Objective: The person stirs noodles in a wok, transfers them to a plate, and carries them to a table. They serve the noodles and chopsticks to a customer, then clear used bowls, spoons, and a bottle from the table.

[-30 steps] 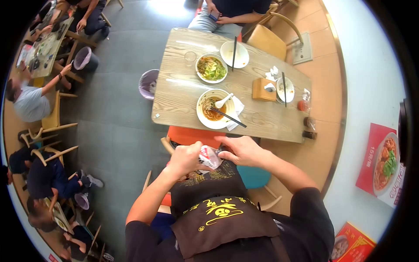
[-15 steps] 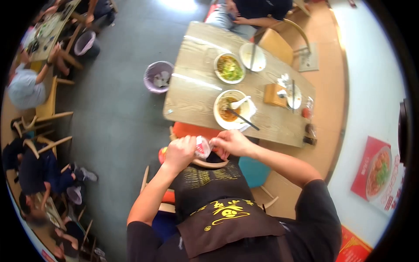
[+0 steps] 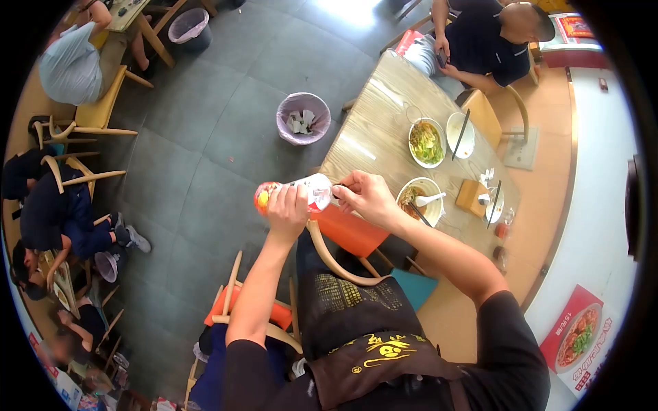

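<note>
My left hand (image 3: 288,207) is wrapped round what looks like a plastic bottle (image 3: 317,192) with a red and white print, lying on its side in the air. Its red and yellow end sticks out to the left of my fist. At the other end, the fingertips of my right hand (image 3: 367,198) pinch a small dark piece, which looks like a cap; its details are too small to make out. Both hands are above an orange chair (image 3: 351,231), by the near corner of the wooden table (image 3: 373,103).
On the table are a bowl of greens (image 3: 426,144), a soup bowl with a white spoon (image 3: 430,200), a white plate (image 3: 460,135) with chopsticks and a wooden box (image 3: 472,197). A seated person (image 3: 473,48) holds a phone. A lined bin (image 3: 303,118) stands on the floor.
My view has turned, so the table now lies further right. The bottle has come up and leftward of the table, showing more of its side. Both hands keep their grip.
</note>
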`<act>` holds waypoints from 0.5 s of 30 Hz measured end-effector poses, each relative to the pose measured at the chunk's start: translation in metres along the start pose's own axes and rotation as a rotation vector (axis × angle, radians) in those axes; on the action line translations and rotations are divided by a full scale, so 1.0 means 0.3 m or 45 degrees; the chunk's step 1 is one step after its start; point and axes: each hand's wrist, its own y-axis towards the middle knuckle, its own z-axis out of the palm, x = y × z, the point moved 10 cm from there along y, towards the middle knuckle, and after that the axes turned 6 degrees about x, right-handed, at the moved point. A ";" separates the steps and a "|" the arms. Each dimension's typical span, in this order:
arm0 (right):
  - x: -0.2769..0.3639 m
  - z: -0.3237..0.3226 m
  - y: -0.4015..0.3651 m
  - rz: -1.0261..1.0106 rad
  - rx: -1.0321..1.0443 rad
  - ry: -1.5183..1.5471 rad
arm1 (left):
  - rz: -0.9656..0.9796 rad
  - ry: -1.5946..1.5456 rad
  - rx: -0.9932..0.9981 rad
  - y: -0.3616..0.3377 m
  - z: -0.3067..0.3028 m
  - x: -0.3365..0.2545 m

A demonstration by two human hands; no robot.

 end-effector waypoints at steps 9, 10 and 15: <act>-0.019 -0.100 0.473 -0.253 -0.379 -0.979 | -0.693 -0.357 0.086 -0.063 0.136 0.196; -0.089 -0.089 0.577 -0.093 -0.214 -0.959 | -0.788 -0.333 0.109 -0.129 0.120 0.188; -0.143 0.109 0.483 -0.039 -0.085 -0.791 | -0.919 -0.375 0.213 -0.388 0.138 0.054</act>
